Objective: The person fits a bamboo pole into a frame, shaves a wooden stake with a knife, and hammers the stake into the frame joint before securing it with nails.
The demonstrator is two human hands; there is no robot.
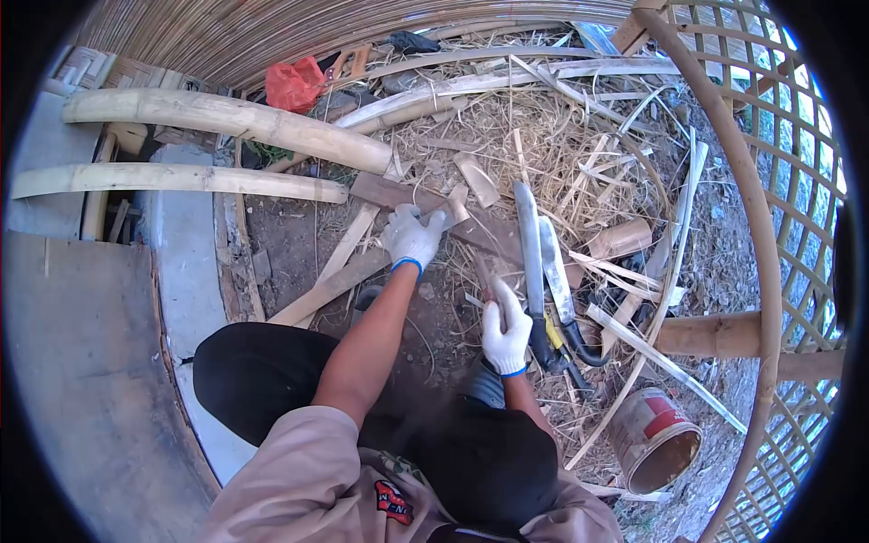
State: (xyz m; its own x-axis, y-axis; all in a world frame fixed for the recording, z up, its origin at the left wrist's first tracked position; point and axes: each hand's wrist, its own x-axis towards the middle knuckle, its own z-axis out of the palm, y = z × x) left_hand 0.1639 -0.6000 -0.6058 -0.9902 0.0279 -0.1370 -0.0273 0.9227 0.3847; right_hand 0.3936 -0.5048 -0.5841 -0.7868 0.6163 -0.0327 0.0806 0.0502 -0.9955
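My left hand [416, 239], in a white glove with a blue cuff, reaches to the near edge of a dark wooden board [389, 192] on the ground, its fingers apart. A short bamboo piece [459, 204] lies just beyond its fingertips. My right hand [507, 331], gloved the same way, is closed lower and to the right. A slim brown piece [482, 270] juts up beside its fingers; I cannot tell what the hand grips. Right of this hand lie two long-bladed machetes [530, 240] [556, 271], their dark handles toward me.
Two split bamboo poles [235, 120] [181, 179] extend in from the left. Shavings and strips [561, 154] cover the ground ahead. A paint bucket [654, 439] lies tipped at right, near a woven bamboo lattice [797, 172]. A red plastic bag [294, 84] sits at the back.
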